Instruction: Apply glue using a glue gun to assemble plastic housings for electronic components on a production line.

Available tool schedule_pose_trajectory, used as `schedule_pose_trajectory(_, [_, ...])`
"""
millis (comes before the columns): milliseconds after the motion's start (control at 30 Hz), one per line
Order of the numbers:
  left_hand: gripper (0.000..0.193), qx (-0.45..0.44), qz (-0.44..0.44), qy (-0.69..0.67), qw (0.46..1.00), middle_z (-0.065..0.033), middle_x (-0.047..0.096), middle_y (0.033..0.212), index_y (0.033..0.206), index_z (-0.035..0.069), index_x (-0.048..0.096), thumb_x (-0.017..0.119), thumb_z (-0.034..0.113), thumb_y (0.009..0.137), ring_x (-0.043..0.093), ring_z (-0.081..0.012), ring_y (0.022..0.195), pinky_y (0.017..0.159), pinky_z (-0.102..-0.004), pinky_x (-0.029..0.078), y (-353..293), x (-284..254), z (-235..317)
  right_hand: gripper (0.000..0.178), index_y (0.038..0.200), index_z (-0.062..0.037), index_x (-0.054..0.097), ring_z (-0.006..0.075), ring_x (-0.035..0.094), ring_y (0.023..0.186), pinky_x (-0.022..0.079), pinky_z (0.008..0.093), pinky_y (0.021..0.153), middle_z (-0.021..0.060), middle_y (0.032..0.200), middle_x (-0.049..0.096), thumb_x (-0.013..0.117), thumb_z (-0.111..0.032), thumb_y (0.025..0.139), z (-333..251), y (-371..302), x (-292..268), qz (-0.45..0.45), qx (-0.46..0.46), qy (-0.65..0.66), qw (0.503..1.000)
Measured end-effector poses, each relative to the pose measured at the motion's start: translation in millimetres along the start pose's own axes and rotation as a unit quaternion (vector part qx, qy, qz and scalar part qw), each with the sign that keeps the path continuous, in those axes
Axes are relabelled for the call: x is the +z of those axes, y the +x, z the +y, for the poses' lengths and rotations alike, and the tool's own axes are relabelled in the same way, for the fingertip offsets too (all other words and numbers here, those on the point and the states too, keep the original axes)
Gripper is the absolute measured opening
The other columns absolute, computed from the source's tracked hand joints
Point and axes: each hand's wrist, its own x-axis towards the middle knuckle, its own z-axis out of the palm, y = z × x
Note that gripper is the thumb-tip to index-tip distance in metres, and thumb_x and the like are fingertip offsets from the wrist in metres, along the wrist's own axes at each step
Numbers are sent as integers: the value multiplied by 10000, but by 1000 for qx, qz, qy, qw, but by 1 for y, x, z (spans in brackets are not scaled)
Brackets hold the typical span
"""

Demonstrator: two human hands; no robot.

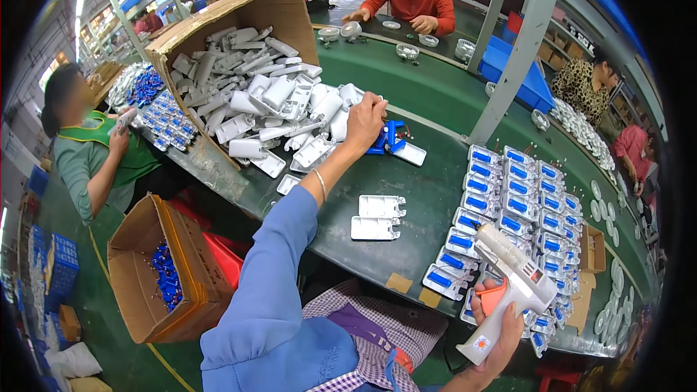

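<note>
My left hand (365, 125) reaches out to the near right edge of a heap of white plastic casings (276, 94). Its fingers are bent and drawn together; what they hold, if anything, is hidden. Just right of it lie blue battery cells (392, 134) with thin wires, beside a single white casing (411, 154). My right hand (501, 337) is wrapped round the handle of a white hot glue gun (524, 287), fingers at its orange trigger (491, 295). The gun's nozzle points up and left over the rows of casings with blue cells (479, 203). Two open casings (377, 218) lie in front of me.
A tipped cardboard box (298, 18) spills the casings onto the green bench (327, 229). Another carton (131, 283) with blue cells stands at lower left. A metal post (515, 51) rises beyond the rows. Co-workers sit left, across and right; one across handles round white parts (351, 30).
</note>
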Motion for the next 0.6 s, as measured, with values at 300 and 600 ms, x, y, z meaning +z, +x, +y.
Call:
schedule_pose_trajectory(300, [189, -87, -134, -133, 978, -57, 626, 726, 853, -3, 602, 598, 183, 889, 575, -98, 610, 572, -245, 450, -26, -30, 0, 460, 1282, 107, 368, 353, 615, 1007, 586, 409, 784, 266, 1126, 568, 505, -171, 941, 2, 4, 7, -41, 24, -1, 999])
schedule_pose_trajectory(600, [180, -94, -100, -181, 974, -13, 601, 730, 874, 6, 601, 598, 182, 911, 471, -45, 560, 500, -188, 349, -33, -66, 15, 483, 1314, 104, 338, 365, 597, 1051, 574, 409, 812, 275, 1167, 551, 482, -180, 951, 4, 4, 2, -46, 23, -24, 998])
